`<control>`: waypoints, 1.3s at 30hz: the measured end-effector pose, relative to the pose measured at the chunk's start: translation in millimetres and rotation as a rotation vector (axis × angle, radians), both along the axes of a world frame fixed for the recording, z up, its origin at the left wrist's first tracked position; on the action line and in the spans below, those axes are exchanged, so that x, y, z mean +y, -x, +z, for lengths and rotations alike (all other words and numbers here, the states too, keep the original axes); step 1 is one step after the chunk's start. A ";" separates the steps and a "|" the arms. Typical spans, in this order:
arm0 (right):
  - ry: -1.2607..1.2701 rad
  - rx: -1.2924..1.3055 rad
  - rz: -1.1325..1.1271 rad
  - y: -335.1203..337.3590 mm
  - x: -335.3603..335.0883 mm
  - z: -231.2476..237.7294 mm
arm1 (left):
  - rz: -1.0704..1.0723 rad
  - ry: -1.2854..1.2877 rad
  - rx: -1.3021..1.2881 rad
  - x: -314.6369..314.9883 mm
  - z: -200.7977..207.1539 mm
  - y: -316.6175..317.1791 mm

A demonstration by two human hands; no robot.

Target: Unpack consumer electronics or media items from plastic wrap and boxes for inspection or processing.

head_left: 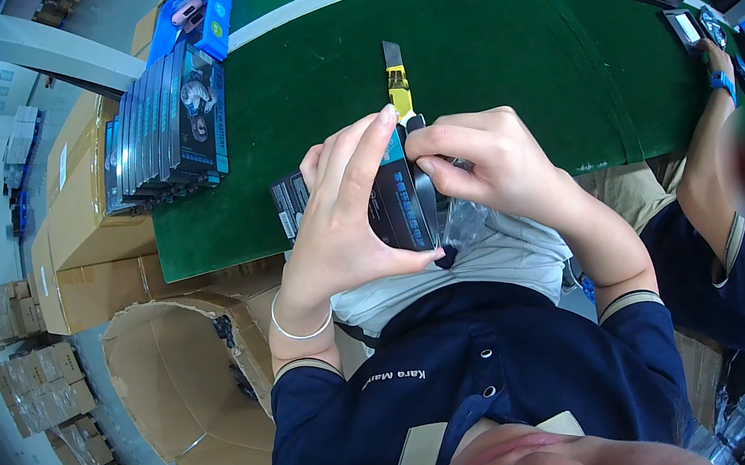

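1. Green bench [500, 56] up top, with everything else placed around it.
2. Big brown carton [177, 390] below the bench's left corner, open on top. Mostly bare inside, with some small dark things along its right wall, too small to tell.
3. Row of flat dark packs [166, 128] standing on the bench's left end, a blue box [198, 15] just behind them.
4. Yellow box knife [397, 79] lying mid-bench, blade out, just past the hands. Could cut a finger if bumped.
5. Small dark pack [393, 206] held off the bench's near edge, over the lap.
6. Left hand [344, 227] pinching the pack, fingers above, thumb below.
7. Right hand [486, 166] with fingers closed on a clear plastic sleeve [465, 220] at the pack's right side. Might slip and drop if loosened.
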State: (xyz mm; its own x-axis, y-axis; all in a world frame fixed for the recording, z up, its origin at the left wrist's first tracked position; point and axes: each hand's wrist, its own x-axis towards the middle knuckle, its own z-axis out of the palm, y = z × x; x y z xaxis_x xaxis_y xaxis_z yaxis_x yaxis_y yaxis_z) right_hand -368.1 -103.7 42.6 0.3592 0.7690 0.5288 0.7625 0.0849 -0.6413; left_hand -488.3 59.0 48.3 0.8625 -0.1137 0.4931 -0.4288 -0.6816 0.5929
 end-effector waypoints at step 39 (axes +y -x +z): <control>0.249 0.106 0.217 -15.9 -19.0 17.1 | -0.071 -0.168 0.149 -2.6 4.5 -1.2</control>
State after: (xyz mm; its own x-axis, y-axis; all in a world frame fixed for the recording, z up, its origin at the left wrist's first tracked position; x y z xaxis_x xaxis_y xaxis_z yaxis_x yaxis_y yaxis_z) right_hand -352.2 -122.7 59.7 0.2162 0.9343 0.2836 0.6720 0.0683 -0.7374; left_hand -487.1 56.4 52.8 0.9113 -0.2463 0.3299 -0.3954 -0.7471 0.5344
